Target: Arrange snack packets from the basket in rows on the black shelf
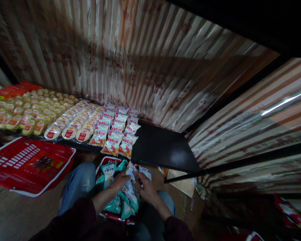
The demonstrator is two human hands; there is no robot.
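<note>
A white snack bag (129, 186) with red-and-blue striped ends lies tilted over the shopping basket (104, 214) between my knees. My left hand (119, 183) grips this bag by its left side. From the right, my right hand (145, 188) has its bent fingers on the same bag; its fingertips are partly blurred. Under and around both hands, several teal snack bags (113, 205) fill the red basket. Another white bag (144, 171) shows just behind my right hand. On the shelf ahead, similar white bags (112, 142) lie in three overlapping rows.
A black shelf (163, 147) runs across in front of me, its bare board at the right. Round wrapped cakes (71, 129) and yellow-wrapped packs (28, 125) cover its left part. On the floor at left stands another red basket (55, 167). Dark metal bars (240, 167) frame the right.
</note>
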